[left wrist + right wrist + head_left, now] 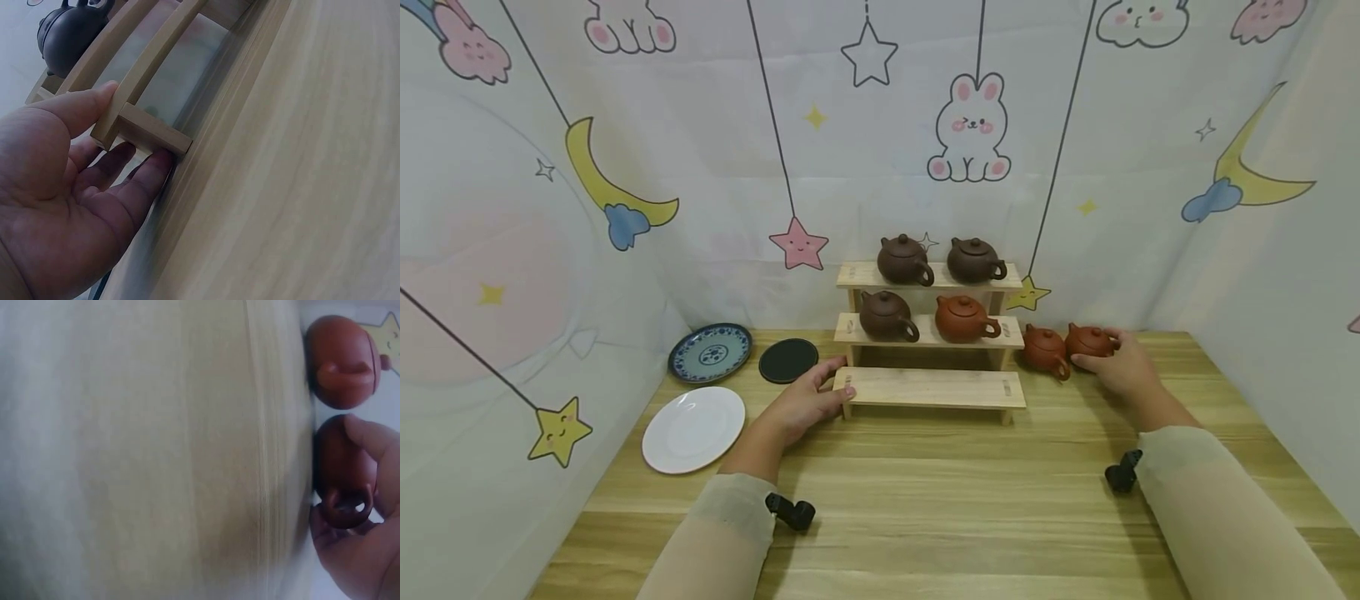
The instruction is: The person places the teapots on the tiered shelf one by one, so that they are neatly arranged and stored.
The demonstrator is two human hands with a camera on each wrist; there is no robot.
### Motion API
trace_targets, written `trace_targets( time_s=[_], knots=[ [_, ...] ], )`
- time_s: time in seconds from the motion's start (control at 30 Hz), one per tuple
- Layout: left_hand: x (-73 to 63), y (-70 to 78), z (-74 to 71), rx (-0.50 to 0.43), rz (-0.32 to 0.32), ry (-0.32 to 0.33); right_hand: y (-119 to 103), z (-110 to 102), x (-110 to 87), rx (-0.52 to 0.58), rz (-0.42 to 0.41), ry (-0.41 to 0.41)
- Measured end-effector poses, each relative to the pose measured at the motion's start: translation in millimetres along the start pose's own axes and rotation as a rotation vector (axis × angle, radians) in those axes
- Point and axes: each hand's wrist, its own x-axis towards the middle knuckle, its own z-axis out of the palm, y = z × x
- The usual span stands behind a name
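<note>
My left hand (805,403) grips the left end of the lowest step of a three-step wooden stand (932,387). In the left wrist view its thumb lies on the step's edge, with the fingers around the end and leg. At the right, my right hand (1126,372) holds a small reddish-brown teapot (1086,342) around its body, thumb on the near side. A similar reddish teapot (1042,348) stands just left of it, beside the stand. On the middle step sit a dark brown teapot (883,315) and an orange-brown teapot (961,318).
Two dark brown teapots, one left (901,260) and one right (972,260), stand on the top step. Left of the stand lie a dark round coaster (787,361), a blue patterned plate (692,358) and a white plate (694,430). A printed cloth (865,150) hangs behind the table.
</note>
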Motion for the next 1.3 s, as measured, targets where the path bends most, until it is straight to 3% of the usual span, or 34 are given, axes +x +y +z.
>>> trace_targets(
  time_s=[0.33,0.8,1.07,1.3],
  knots=[
    [-0.7,-0.5,-1.1,0.017,-0.007,0.010,2.4,-11.4,-10.9,-0.008,-0.003,0.002],
    [0.2,-1.4,-0.9,0.009,-0.006,0.009,-12.5,-29.5,-60.2,0.012,-0.076,0.043],
    [0.3,-0.8,-0.1,0.001,-0.006,0.017,-34.9,-22.8,-89.8,-0.025,-0.127,0.028],
    [0.4,-1.0,-0.5,0.012,-0.009,0.011,-51.8,-8.6,-107.3,-0.018,-0.150,-0.034]
  ],
)
